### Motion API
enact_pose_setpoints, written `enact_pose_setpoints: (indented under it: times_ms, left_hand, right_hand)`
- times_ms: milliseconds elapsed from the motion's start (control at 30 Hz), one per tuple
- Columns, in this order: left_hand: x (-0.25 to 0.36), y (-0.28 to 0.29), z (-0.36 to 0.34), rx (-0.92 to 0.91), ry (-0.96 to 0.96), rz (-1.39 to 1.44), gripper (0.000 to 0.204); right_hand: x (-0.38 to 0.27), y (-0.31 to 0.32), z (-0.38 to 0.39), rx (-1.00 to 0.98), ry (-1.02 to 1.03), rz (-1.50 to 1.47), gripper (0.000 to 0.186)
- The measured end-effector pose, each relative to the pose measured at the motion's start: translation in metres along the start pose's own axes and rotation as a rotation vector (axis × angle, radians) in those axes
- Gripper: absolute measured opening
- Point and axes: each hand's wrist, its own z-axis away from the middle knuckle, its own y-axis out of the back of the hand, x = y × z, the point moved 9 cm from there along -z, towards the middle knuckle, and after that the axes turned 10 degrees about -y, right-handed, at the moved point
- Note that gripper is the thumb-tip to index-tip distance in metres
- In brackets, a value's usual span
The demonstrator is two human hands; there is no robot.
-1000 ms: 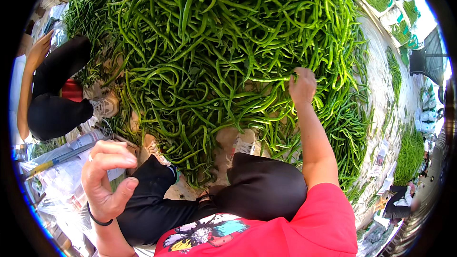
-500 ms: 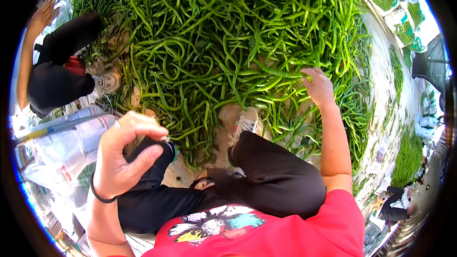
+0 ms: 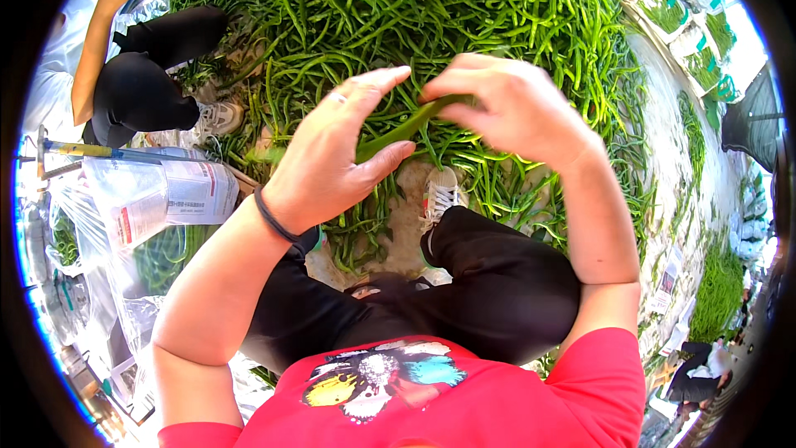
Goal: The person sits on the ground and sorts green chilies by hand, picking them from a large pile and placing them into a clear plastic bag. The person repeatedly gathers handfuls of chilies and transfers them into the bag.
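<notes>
A long green chili pepper [image 3: 406, 129] is pinched at one end by my right hand [image 3: 506, 104], a little blurred, above the heap. Its other end runs into the gap between the thumb and fingers of my left hand [image 3: 332, 141]. That left hand is open, thumb and fingers apart, and hides the pepper's far end. Beneath both hands spreads a large heap of long green chili peppers [image 3: 464, 8], reaching down to my shoe.
At left stands a clear plastic bag [image 3: 124, 207] with a printed label and green contents. Beyond it sits another person [image 3: 133, 99] in black trousers, one arm raised. Filled bags of green peppers [image 3: 663, 4] stand at the far right. A separate green pile [image 3: 717, 294] lies at right.
My right hand has come up from the heap toward the middle with a pepper. My left hand has moved right and forward to meet it. The other person's arm has shifted.
</notes>
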Motion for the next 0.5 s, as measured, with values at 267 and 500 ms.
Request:
enact_pose_setpoints:
  times_ms: [267, 500]
  left_hand:
    - [-0.074, 0.000, 0.031, -0.039, 0.590, 0.427, 0.023]
    - [-0.108, 0.000, 0.047, -0.093, 0.739, 0.444, 0.024]
  right_hand:
    - [0.237, -0.092, -0.039, -0.014, -0.347, 0.222, 0.019]
    - [0.319, -0.271, 0.016, -0.319, -0.742, 0.188, 0.032]
